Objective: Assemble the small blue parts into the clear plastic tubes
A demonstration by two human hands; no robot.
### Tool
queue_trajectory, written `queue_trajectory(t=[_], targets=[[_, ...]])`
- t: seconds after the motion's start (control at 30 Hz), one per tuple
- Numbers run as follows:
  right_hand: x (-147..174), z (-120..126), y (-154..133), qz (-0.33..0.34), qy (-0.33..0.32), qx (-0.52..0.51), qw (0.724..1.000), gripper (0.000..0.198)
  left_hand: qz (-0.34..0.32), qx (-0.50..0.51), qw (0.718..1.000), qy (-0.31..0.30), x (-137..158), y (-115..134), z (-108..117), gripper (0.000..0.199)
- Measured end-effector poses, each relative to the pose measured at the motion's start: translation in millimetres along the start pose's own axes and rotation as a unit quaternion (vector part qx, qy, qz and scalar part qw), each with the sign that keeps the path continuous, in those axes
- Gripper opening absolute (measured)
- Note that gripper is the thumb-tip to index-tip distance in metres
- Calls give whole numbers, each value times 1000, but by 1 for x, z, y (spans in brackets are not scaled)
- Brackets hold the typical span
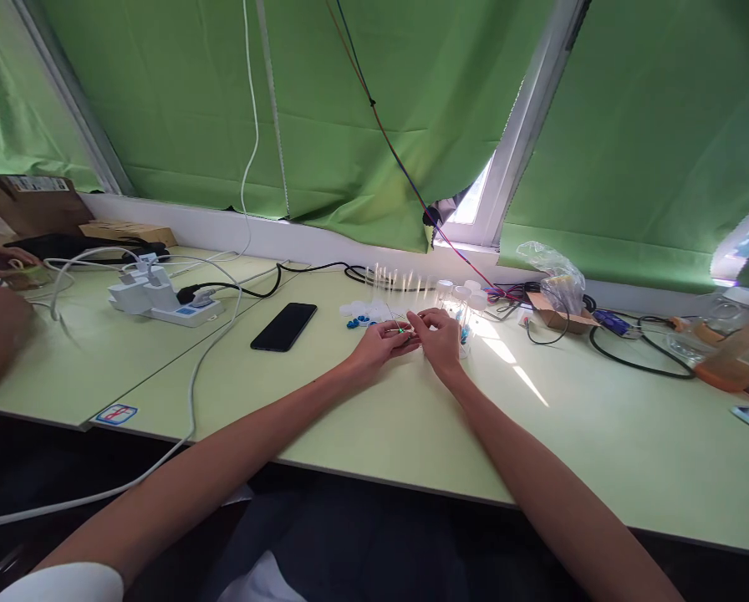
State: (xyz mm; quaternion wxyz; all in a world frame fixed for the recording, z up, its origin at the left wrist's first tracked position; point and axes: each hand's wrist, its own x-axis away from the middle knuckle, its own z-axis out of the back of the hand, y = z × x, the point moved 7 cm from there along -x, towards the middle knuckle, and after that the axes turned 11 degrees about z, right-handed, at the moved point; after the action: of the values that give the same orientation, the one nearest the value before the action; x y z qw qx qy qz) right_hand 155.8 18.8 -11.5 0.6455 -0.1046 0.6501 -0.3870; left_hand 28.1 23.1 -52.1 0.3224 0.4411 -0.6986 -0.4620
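My left hand [384, 344] is closed around a thin stick with a small green piece [401, 331] on it. The fingers of my right hand [438, 336] are pinched together right beside that green piece; whatever they grip is too small to make out. Behind both hands stand several thin, clear upright sticks or tubes [392, 284]. Small blue pieces [362, 320] lie just left of my left hand. Several white-capped clear containers [461, 293] are grouped beyond my right hand, partly hidden by it.
A black phone [284, 327] lies to the left. Farther left is a power strip [190, 313] with plugs and a white cable [192, 393] crossing the table edge. At right are a small open carton [559, 313], black cables and an orange bottle [738, 355]. Another person's hand [2, 261] is at far left.
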Motion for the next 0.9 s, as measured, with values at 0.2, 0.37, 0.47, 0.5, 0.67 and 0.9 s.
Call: queue_trajectory(t=[0.2,0.37,0.47,0.5,0.67,0.9], targets=[[0,-1,-1,-4,-2,5,1000,41,-9,-7,1000,10,-2,0,5,29],[1,-1,4,-41,-8,19,999,50,-15,-19,999,30,-3,0,7,30],[3,-1,7,-57,-8,34,998,48,-17,-31,998,43,-2,2,7,30],[3,-1,7,-60,-8,34,998,48,-19,-34,998,44,-1,3,6,31],[3,0,6,-61,-4,27,998,43,-33,-51,997,43,2,7,4,35],[3,1,3,-56,9,10,998,38,-52,-68,995,56,2,10,5,33]])
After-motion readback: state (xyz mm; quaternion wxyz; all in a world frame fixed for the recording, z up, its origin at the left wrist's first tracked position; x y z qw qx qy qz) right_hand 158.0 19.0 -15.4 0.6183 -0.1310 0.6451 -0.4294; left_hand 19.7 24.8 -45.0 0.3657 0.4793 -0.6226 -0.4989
